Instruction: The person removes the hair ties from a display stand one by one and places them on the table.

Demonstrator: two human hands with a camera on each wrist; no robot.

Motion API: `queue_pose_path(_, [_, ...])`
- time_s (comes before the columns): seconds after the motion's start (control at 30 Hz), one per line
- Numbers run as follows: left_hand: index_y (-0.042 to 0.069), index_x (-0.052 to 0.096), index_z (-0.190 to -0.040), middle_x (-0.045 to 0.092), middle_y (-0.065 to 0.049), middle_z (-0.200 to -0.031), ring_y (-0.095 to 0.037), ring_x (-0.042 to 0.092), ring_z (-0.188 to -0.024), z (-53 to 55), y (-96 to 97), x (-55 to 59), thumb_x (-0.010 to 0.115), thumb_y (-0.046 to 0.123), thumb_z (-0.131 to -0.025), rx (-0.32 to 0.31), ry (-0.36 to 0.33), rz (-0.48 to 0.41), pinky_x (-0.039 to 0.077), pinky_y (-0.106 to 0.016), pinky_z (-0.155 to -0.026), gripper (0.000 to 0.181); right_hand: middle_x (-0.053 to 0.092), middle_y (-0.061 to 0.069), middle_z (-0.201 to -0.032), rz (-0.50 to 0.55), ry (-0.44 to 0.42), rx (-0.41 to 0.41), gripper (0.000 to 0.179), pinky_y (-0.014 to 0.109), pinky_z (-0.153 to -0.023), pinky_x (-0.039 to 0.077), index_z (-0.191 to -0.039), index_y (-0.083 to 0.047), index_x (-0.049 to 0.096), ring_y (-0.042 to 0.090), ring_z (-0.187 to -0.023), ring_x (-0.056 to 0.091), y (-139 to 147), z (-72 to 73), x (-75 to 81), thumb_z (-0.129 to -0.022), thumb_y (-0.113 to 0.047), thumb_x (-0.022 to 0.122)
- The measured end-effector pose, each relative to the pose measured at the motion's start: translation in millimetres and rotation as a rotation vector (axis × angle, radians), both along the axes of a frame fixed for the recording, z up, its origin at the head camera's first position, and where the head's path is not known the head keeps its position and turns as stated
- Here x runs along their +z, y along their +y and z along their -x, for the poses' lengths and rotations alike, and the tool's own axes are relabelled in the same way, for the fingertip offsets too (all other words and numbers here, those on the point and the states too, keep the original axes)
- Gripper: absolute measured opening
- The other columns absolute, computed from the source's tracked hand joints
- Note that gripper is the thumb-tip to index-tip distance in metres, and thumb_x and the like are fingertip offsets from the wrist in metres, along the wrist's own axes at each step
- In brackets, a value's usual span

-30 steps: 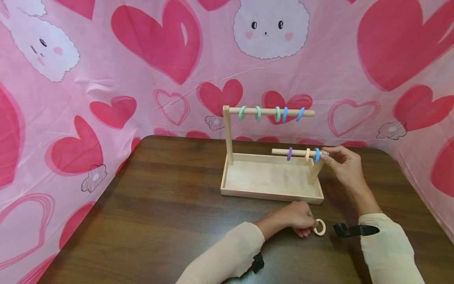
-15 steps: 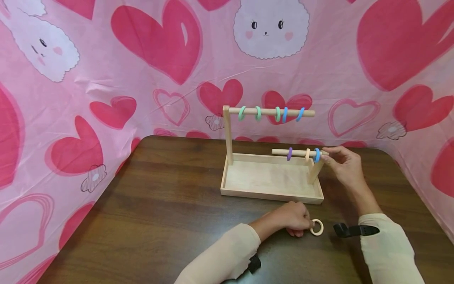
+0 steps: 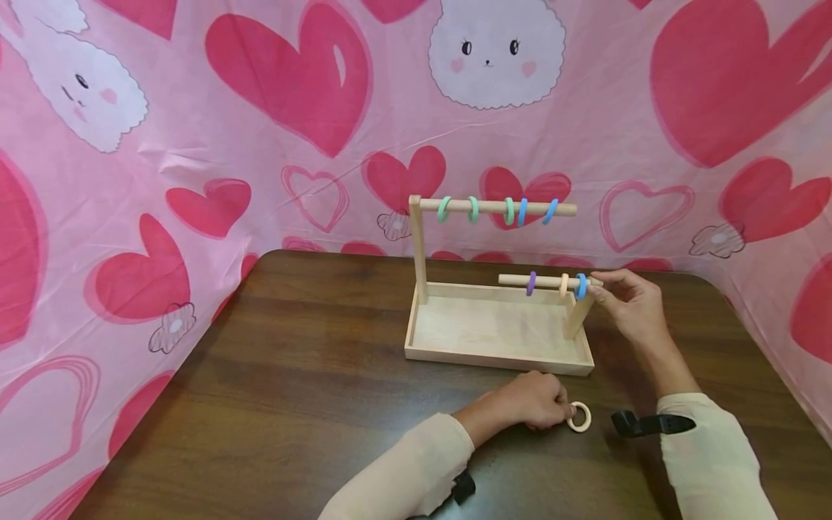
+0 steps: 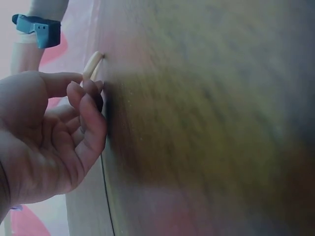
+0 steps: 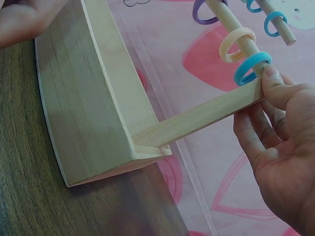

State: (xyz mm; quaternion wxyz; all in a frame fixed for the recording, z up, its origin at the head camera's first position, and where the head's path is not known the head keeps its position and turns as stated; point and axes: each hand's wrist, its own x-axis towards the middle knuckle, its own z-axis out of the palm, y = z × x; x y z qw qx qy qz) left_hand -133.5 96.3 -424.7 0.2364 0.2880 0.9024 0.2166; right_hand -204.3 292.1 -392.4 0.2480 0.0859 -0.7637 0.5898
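Note:
My left hand (image 3: pixel 538 399) pinches a cream ring (image 3: pixel 579 417) at the table surface, in front of the wooden stand. In the left wrist view the ring (image 4: pixel 93 66) is tilted up between thumb and fingertips. My right hand (image 3: pixel 632 303) grips the top of the stand's short right post (image 5: pixel 211 112), where the lower rod (image 3: pixel 513 279) joins it. On that rod hang a purple ring (image 3: pixel 531 284), a peach ring (image 3: pixel 564 284) and a blue ring (image 3: pixel 581 287), the blue one close beside my right fingers.
The upper rod (image 3: pixel 490 206), on the taller left post (image 3: pixel 418 249), carries several green and blue rings. A shallow wooden tray (image 3: pixel 497 360) forms the stand's base on the brown table (image 3: pixel 292 375). Pink heart-patterned cloth (image 3: pixel 260 137) hangs behind.
My left hand has drawn slightly left, and the cream ring has come along with it. The right hand keeps its hold on the post.

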Motion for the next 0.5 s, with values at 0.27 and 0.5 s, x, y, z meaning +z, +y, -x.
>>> queue_pose_path(0.27, [0.024, 0.057, -0.063, 0.045, 0.011, -0.047, -0.002, 0.046, -0.041, 0.4, -0.4, 0.7, 0.061, 0.034, -0.1, -0.007, 0.059, 0.013, 0.04, -0.018, -0.047, 0.038, 0.071, -0.03, -0.086, -0.039, 0.008, -0.022, 0.023, 0.005, -0.072, 0.051, -0.107, 0.007, 0.073, -0.013, -0.077, 0.063, 0.5, 0.4, -0.6, -0.086, 0.015, 0.069])
queue_pose_path(0.5, [0.025, 0.066, -0.074, 0.051, 0.014, -0.062, -0.001, 0.047, -0.057, 4.1, -2.8, 2.6, 0.06, 0.031, -0.1, -0.078, 0.111, -0.015, 0.037, -0.015, -0.053, 0.027, 0.07, -0.03, -0.086, -0.052, 0.008, -0.023, 0.022, 0.005, -0.072, 0.05, -0.108, 0.009, 0.072, -0.013, -0.076, 0.062, -0.1, 0.0, 0.6, -0.087, 0.014, 0.069])
